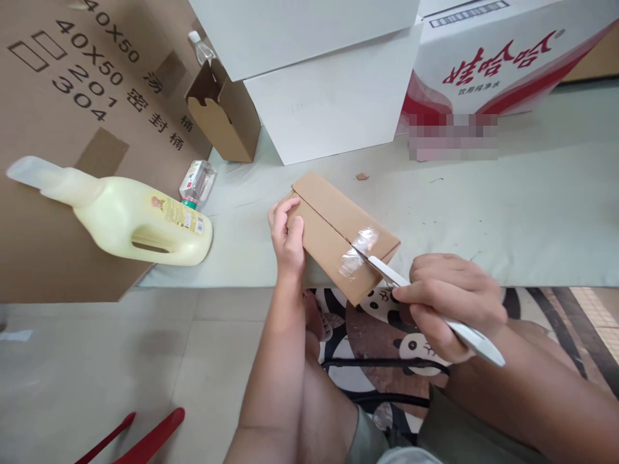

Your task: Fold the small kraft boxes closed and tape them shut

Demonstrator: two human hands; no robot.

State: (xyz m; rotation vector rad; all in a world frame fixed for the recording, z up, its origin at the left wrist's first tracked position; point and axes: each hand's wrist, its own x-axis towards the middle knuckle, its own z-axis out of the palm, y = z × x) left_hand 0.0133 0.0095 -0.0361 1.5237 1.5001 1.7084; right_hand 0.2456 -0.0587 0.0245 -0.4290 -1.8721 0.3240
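A small brown cardboard box [333,225] lies tilted at the front edge of the table, one corner jutting past it. Clear tape [358,252] crosses the seam on its top. My left hand [289,235] is wrapped round the box's left end, thumb on the top face. In my right hand [452,303] is a knife [387,269] with a white handle. Its thin tip meets the seam at the tape. My right fingers are closed on the handle, whose end sticks out behind the hand.
On the left are a pale yellow jug [120,216], a small clear bottle [198,183] on its side and an open brown carton [229,122]. White boxes [333,96] and a red-and-white carton [483,71] stand behind. A brown scrap [362,176] lies on the table.
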